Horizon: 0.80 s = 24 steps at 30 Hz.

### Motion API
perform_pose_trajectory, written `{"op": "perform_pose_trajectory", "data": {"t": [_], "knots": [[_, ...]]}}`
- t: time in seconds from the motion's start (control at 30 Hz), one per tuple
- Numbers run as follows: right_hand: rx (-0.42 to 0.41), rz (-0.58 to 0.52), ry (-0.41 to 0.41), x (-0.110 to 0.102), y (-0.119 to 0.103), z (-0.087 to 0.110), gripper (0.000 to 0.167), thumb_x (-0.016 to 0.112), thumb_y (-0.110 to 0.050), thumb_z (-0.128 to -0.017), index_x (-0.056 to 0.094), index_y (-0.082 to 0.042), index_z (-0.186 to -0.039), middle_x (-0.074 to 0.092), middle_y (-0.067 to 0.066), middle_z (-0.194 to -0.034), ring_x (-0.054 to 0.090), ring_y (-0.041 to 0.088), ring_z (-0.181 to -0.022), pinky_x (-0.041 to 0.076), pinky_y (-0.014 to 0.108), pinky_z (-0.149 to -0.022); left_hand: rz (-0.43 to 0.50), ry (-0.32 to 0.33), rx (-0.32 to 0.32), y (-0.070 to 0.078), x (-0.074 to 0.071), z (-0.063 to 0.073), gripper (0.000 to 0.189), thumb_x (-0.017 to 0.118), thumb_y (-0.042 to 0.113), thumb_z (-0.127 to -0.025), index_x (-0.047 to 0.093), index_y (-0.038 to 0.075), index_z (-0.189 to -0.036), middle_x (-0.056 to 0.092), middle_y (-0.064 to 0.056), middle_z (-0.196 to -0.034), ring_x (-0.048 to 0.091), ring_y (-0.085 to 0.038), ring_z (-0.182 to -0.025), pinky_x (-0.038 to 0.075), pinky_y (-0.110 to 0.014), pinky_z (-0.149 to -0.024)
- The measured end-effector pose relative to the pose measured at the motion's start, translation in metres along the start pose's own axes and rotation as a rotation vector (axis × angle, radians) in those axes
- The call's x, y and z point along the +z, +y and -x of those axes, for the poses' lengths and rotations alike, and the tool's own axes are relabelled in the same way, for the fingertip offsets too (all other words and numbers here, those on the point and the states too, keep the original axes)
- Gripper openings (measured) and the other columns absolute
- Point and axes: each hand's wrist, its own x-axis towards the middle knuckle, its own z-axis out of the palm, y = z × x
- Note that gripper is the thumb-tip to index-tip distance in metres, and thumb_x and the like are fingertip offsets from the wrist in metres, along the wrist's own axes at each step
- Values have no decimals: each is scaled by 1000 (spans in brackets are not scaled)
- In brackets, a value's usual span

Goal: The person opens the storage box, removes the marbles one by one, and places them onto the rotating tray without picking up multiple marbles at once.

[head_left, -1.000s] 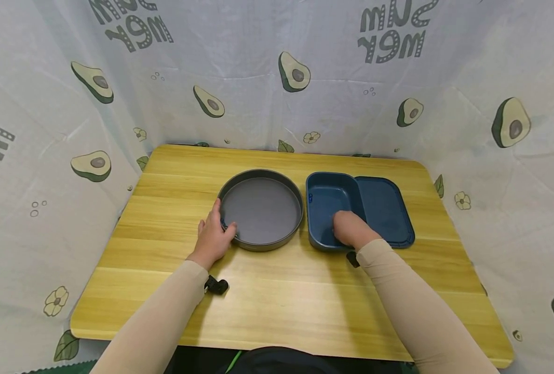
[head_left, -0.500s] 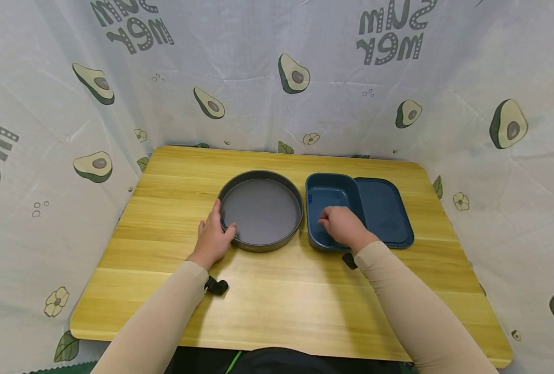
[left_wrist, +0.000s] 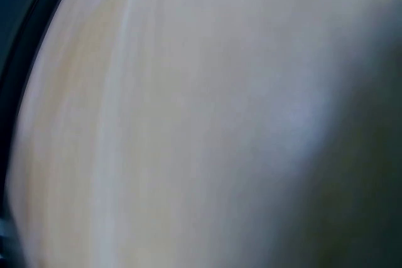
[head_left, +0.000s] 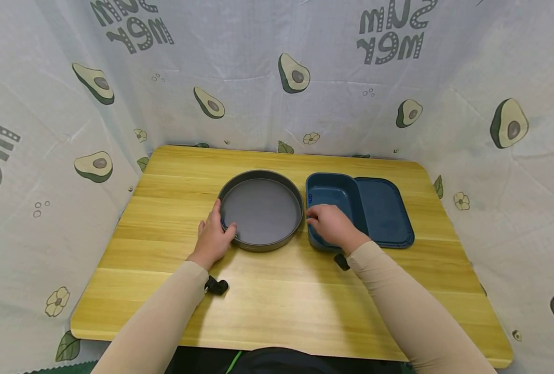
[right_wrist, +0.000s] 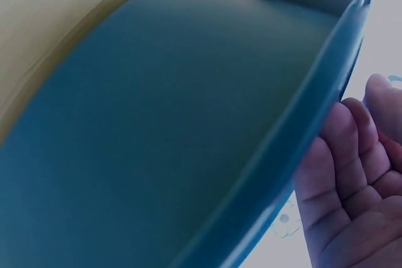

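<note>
A round grey baking pan (head_left: 262, 213) lies flat on the table. My left hand (head_left: 213, 241) holds its near left side, thumb over the rim and fingers along the outside. Right of the pan stands a deep blue rectangular container (head_left: 334, 195), with a small blue cluster (head_left: 310, 198) at its left inner wall. My right hand (head_left: 330, 223) hovers over the container's left rim, fingers bent and thumb close to them. In the right wrist view, the container's outer wall (right_wrist: 157, 123) covers much of the frame; I cannot tell whether anything sits between the bent fingers (right_wrist: 342, 136).
A flat blue lid (head_left: 386, 210) lies right against the container. The wooden table (head_left: 277, 296) has a rounded edge, with a printed avocado curtain (head_left: 253, 119) hanging behind it. The left wrist view is mostly blurred, showing the pale wood surface (left_wrist: 157, 123).
My right hand has risen from inside the container and moved left to its left rim, toward the pan. My left hand, the pan, the container and the lid stay put.
</note>
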Motion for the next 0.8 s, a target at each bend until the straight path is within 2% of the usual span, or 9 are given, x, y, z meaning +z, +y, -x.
{"op": "perform_pose_trajectory", "data": {"t": [0.37, 0.53, 0.8], "knots": [[-44, -12, 4, 4, -17, -7, 21, 66, -18, -104, 76, -5, -117, 74, 9, -108, 65, 19, -89, 58, 39, -83, 0, 5, 1, 1, -1, 0, 87, 54, 38, -107, -1, 18, -171, 15, -12, -178, 20, -33, -163, -1, -66, -130], [-74, -1, 25, 5, -21, -9, 21, 67, -17, -104, 76, -4, -117, 75, 10, -108, 66, 19, -90, 58, 39, -83, -1, 7, 0, 1, 0, 0, 87, 54, 39, -106, -1, 18, -171, 15, -12, -178, 20, -33, -164, -1, -66, -130], [-78, 7, 10, 4, -30, -12, 21, 66, -18, -104, 76, -4, -118, 75, 10, -110, 68, 21, -94, 60, 41, -87, -1, 7, 4, 0, 0, -1, 88, 54, 38, -106, -1, 18, -171, 16, -13, -177, 21, -34, -163, -1, -66, -129]]}}
